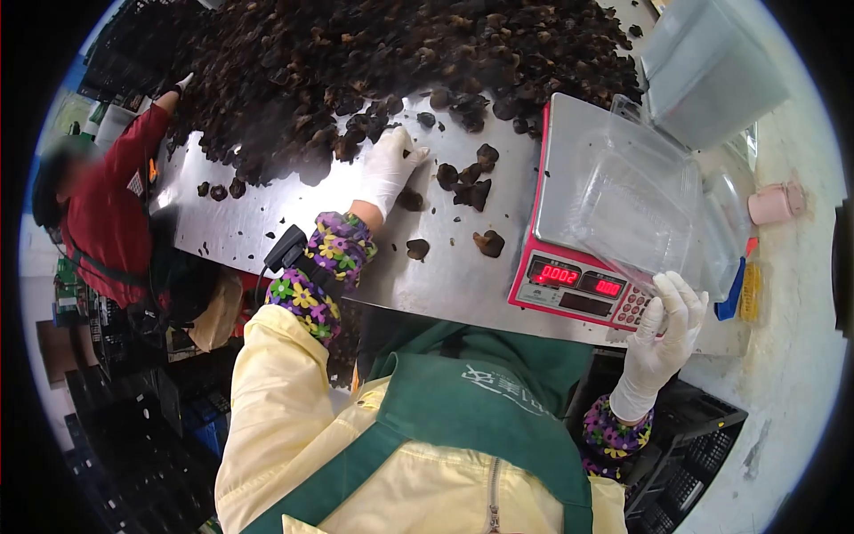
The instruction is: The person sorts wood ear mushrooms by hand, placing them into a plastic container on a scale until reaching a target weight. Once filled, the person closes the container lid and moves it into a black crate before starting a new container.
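Observation:
My left hand [390, 169], in a white glove, is low over the metal table [356, 267] at the front edge of a big heap of dark, curled pieces [382, 44]. Its fingers are drawn together, and what they hold is too small to tell. Just beside it lies a loose dark piece [410, 199]. My right hand [663, 343], also gloved, grips the near corner of a clear plastic container [636, 209]. This container rests tilted on the plate of a red-framed scale [578, 289] with lit red digits.
Several loose dark pieces [471, 194] lie between my left hand and the scale. Clear plastic boxes [712, 76] stand at the back right, near a pink object [776, 204] and a blue-handled tool [731, 289]. A person in red [111, 209] reaches toward the heap at the left.

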A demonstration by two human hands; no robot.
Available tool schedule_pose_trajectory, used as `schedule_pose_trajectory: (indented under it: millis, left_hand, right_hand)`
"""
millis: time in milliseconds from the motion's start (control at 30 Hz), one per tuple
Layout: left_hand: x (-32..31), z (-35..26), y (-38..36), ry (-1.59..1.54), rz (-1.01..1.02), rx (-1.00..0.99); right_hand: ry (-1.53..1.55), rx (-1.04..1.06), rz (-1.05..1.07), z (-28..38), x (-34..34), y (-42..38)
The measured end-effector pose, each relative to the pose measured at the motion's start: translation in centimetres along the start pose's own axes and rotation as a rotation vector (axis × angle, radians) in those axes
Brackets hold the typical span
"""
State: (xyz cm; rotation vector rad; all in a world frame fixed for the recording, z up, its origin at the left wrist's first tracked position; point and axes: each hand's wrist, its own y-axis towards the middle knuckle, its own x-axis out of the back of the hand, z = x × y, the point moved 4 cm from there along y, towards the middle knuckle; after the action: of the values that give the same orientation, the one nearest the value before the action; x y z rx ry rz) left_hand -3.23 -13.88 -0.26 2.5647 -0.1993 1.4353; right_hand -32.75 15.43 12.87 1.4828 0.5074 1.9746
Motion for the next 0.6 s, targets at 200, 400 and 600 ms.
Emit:
schedule_pose_trajectory:
  millis: [200, 400, 600]
  left_hand:
    - [-0.9, -1.8, -1.4, -0.091, 0.254, -0.201]
    - [0.6, -1.5, -2.0, -0.843, 0.308, 0.091]
    - [1.6, -2.6, -3.9, -1.656, 0.461, 0.494]
  right_hand:
    - [0.005, -0.008, 0.011, -0.1, 0.1, -0.4]
    - [0.026, -0.001, -0.009, 0.3, 0.4, 0.0]
    - [0.038, -0.03, 0.032, 0.0, -0.4, -0.1]
